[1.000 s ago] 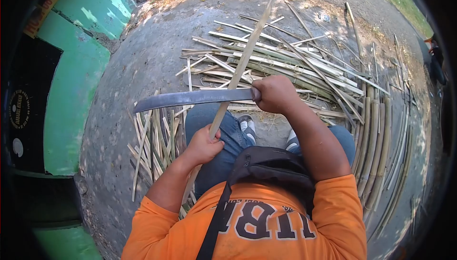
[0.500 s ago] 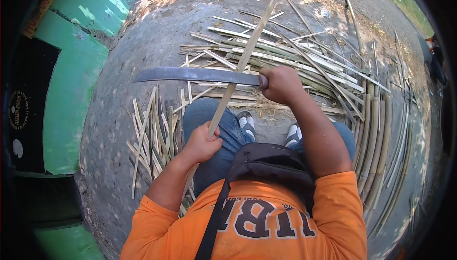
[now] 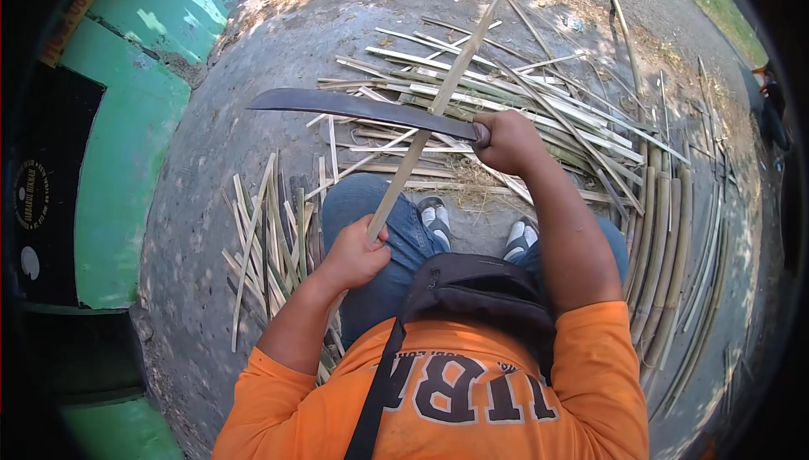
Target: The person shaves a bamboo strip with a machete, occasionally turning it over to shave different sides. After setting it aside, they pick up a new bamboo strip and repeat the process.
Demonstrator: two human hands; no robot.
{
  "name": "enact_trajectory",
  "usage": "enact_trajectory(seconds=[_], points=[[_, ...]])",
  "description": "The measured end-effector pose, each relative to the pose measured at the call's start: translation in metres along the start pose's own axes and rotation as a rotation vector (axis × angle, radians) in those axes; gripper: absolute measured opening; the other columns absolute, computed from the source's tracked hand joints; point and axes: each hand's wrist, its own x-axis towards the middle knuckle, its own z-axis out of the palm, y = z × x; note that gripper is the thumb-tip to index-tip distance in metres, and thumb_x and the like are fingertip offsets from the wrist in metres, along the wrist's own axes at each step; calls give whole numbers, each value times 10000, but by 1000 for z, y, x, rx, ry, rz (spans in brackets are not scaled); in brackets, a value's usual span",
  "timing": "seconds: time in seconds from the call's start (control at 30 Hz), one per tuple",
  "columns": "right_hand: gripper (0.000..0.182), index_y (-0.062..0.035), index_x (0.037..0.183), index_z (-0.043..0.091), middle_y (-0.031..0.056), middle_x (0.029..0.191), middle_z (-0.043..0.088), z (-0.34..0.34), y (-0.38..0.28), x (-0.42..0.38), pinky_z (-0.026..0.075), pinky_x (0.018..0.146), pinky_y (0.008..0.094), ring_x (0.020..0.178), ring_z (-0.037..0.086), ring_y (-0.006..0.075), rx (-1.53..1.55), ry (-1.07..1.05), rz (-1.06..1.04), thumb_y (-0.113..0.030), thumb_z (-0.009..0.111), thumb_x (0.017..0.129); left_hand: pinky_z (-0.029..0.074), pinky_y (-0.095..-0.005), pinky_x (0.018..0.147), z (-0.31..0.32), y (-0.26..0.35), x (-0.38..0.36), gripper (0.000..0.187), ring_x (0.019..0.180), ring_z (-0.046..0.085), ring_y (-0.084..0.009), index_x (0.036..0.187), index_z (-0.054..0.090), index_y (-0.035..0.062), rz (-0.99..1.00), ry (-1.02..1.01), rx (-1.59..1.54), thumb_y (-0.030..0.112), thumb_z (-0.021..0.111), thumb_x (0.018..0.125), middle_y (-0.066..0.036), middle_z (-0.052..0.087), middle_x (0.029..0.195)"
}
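My left hand [image 3: 358, 255] is closed round a long bamboo strip [image 3: 410, 157], near its lower end in front of my left knee. The strip slants up and away to the right, past the top of the view. In my right hand [image 3: 510, 145] is the handle of a machete [image 3: 354, 108], fingers wrapped round it. Its long dark blade points left and crosses the strip above my left hand, right at the strip's surface. Part of the strip below my left hand is hidden behind my forearm.
A loose pile of split bamboo strips [image 3: 506, 99] lies on the ground ahead. More strips [image 3: 261, 245] are heaped at my left, and bamboo poles [image 3: 661, 249] lie at my right. A green wall [image 3: 126, 190] stands on the left. My feet [image 3: 436, 217] rest close in front.
The machete has moved a little up and right along the strip, its blade tilting so the tip is higher. The strip's far end has shifted slightly right; my left hand has barely moved.
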Motion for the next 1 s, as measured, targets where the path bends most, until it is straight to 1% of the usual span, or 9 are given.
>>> enact_trajectory(seconds=[0.13, 0.3, 0.37, 0.53, 0.67, 0.8, 0.83, 0.93, 1.0], points=[[152, -106, 876, 724, 181, 805, 704, -4, -5, -3, 549, 729, 538, 794, 685, 411, -69, 1, 12, -225, 630, 863, 420, -316, 559, 3, -3, 2, 171, 582, 489, -104, 934, 579, 49, -11, 17, -38, 83, 688, 808, 11, 510, 652], [104, -116, 826, 707, 157, 745, 693, -1, -30, -11, 543, 707, 539, 779, 687, 405, -46, -14, -163, -207, 657, 824, 416, -305, 562, 3, -5, 3, 176, 595, 485, -86, 938, 570, 61, 32, 4, -18, 70, 698, 818, 34, 505, 661], [107, -115, 829, 707, 160, 751, 696, -5, -26, -8, 544, 705, 538, 777, 686, 406, -107, -37, -135, -210, 657, 821, 402, -270, 561, 0, -1, 1, 202, 616, 468, -48, 943, 552, 80, 32, -18, 6, 43, 723, 841, 73, 492, 689], [128, -126, 868, 727, 167, 777, 704, 0, -3, -2, 551, 719, 535, 790, 690, 410, -29, -16, 41, -220, 663, 809, 424, -315, 574, -1, -5, 2, 189, 597, 496, -102, 934, 578, 54, 10, -6, -37, 100, 713, 809, 17, 521, 655], [144, -124, 888, 735, 163, 786, 709, -7, -14, -7, 555, 727, 531, 781, 692, 408, -29, 48, -46, -217, 670, 800, 396, -262, 558, 0, 0, 0, 199, 607, 464, -44, 949, 550, 82, -21, -21, -99, 32, 714, 847, 77, 486, 677], [78, -147, 819, 715, 116, 761, 710, 2, -41, -16, 550, 708, 520, 755, 695, 387, -72, -68, -232, -202, 680, 775, 397, -261, 563, 3, -5, 1, 207, 608, 465, -46, 947, 552, 81, 20, -18, -7, 53, 728, 841, 74, 488, 677], [55, -154, 794, 705, 106, 759, 713, -2, -49, -15, 547, 697, 515, 750, 696, 377, -133, -148, -222, -195, 683, 765, 397, -260, 564, 3, -1, 1, 209, 609, 466, -47, 947, 552, 81, 24, -16, 3, 57, 730, 840, 73, 488, 676], [66, -145, 801, 707, 125, 757, 707, -5, -33, -11, 545, 704, 521, 760, 691, 385, -105, -83, -118, -195, 668, 783, 398, -260, 568, -1, -1, -2, 210, 610, 468, -49, 946, 554, 79, -13, -18, -1, 58, 732, 837, 71, 489, 678], [126, -119, 848, 721, 171, 786, 702, -5, -9, -2, 549, 732, 528, 803, 688, 405, 48, -38, 75, -203, 628, 834, 398, -260, 569, -1, -2, 0, 208, 612, 469, -49, 945, 554, 78, -18, -13, -10, 56, 730, 838, 69, 492, 684]])
